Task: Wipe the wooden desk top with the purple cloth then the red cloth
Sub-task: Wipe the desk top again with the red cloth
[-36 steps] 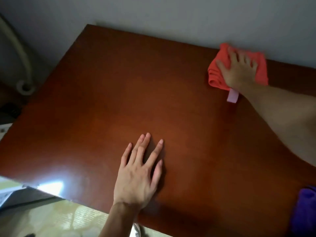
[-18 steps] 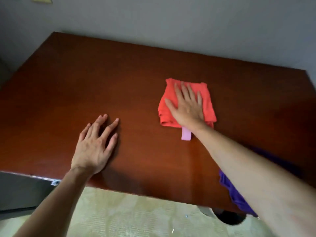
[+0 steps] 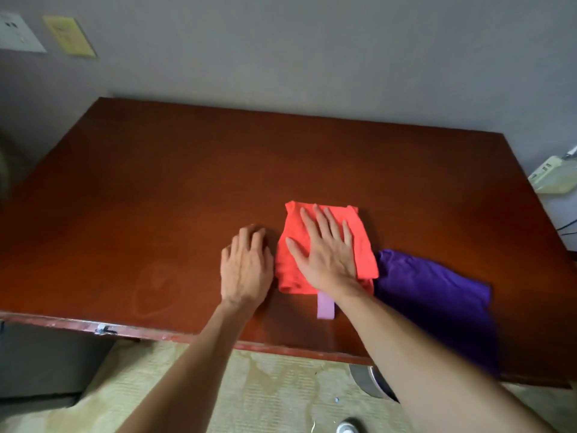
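The red cloth [image 3: 324, 248] is laid folded on the bench [image 3: 156, 198], toward the near edge and somewhat right of the middle. It is pressed flat by the right hand [image 3: 324, 254], whose fingers are spread straight across the fabric with the palm down; nothing is grasped, so this grip is released. A pale lilac tag [image 3: 325, 305] is seen sticking out from the cloth's near side, below the wrist, lying on the wood.

The left hand [image 3: 246, 270] is placed on the bare bench just beside the red cloth's left edge. Its fingers are bent downward with the tips on the wood, and nothing is held in it; whether it touches the cloth cannot be told.

The purple cloth [image 3: 437, 295] is spread loosely near the bench's near right corner, its left end meeting the red cloth's right side and its near part partly hidden behind the right forearm.

A pale device [image 3: 554, 179] is seen beyond the bench's right edge, and two plates [image 3: 40, 34] are fixed to the wall above the far left corner.
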`<act>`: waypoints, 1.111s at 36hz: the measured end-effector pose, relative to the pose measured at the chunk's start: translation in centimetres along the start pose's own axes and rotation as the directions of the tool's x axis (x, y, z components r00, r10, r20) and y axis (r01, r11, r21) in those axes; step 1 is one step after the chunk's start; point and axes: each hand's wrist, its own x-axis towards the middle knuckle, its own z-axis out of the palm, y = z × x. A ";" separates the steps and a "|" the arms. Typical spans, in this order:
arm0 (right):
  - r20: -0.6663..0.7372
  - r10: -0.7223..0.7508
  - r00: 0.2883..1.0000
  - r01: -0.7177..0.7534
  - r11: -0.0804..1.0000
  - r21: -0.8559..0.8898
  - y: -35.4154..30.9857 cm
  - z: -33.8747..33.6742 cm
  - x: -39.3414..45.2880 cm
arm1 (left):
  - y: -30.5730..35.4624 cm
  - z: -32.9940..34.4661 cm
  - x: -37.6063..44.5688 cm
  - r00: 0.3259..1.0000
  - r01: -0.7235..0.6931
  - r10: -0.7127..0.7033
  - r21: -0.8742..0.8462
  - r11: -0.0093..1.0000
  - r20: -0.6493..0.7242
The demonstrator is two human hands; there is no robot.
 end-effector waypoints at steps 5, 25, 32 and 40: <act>-0.052 0.032 0.998 -0.031 0.999 0.021 5.7 0.2 10.4 | 4.5 3.4 1.8 0.996 0.072 -0.073 -0.013 0.997 -0.059; 0.098 -0.119 0.988 0.125 0.991 -0.053 15.5 -1.2 29.7 | 6.7 4.5 1.3 0.986 0.160 -0.163 0.156 0.975 0.012; 0.039 -0.078 0.996 0.079 0.996 -0.042 18.1 -2.8 19.5 | 7.3 4.3 0.9 0.987 0.158 -0.161 0.112 0.981 0.017; -0.012 -0.032 0.999 0.032 0.997 -0.069 21.5 -4.4 6.1 | 7.4 3.9 1.0 0.982 0.180 -0.185 0.110 0.977 0.039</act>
